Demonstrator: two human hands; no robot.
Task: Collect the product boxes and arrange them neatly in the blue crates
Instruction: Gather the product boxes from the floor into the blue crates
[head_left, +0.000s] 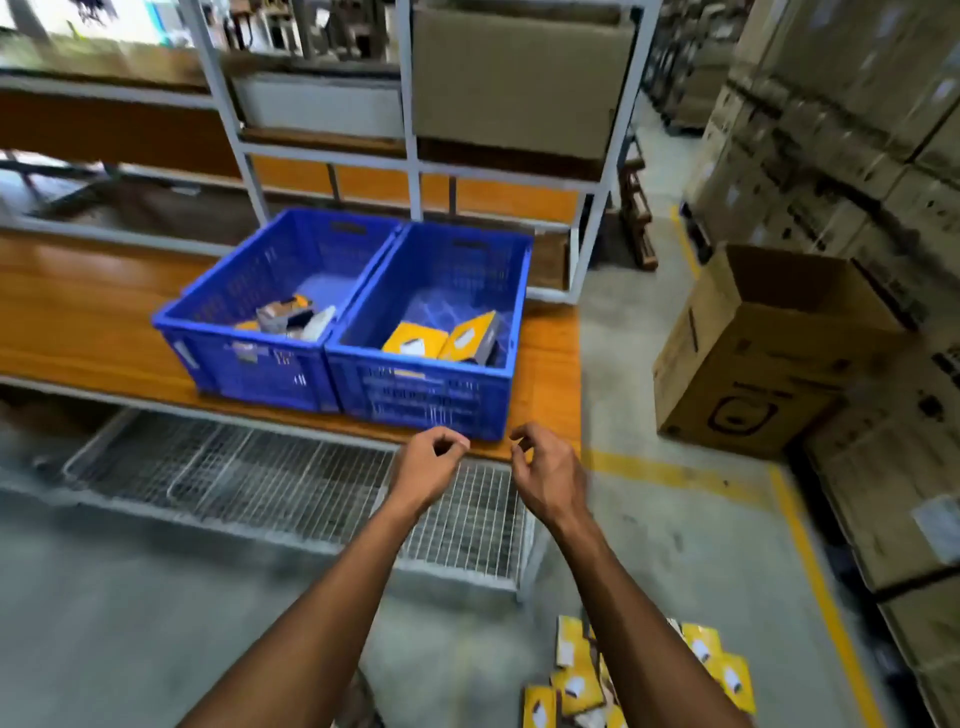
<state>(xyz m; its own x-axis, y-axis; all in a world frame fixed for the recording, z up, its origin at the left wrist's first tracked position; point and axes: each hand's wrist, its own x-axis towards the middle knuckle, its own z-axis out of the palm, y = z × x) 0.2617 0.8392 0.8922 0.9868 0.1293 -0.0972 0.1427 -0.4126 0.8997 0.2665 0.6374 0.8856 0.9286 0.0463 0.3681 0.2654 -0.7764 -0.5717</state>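
Two blue crates stand side by side on the wooden shelf. The left crate (244, 358) holds a few product boxes lying loosely. In the right crate (431, 395) two yellow product boxes (415, 340) lean at the front. My left hand (428, 460) and my right hand (545, 470) hover just in front of the right crate, below its front wall, with fingers loosely curled and nothing in them. Several yellow product boxes (576, 680) lie scattered on the floor at the bottom right, partly hidden by my right forearm.
A wire mesh shelf (291, 483) sits under the wooden shelf (93, 322). An open cardboard carton (753, 364) stands on the floor at the right, with stacked cartons (857, 130) behind it. Yellow floor lines (810, 561) mark the aisle.
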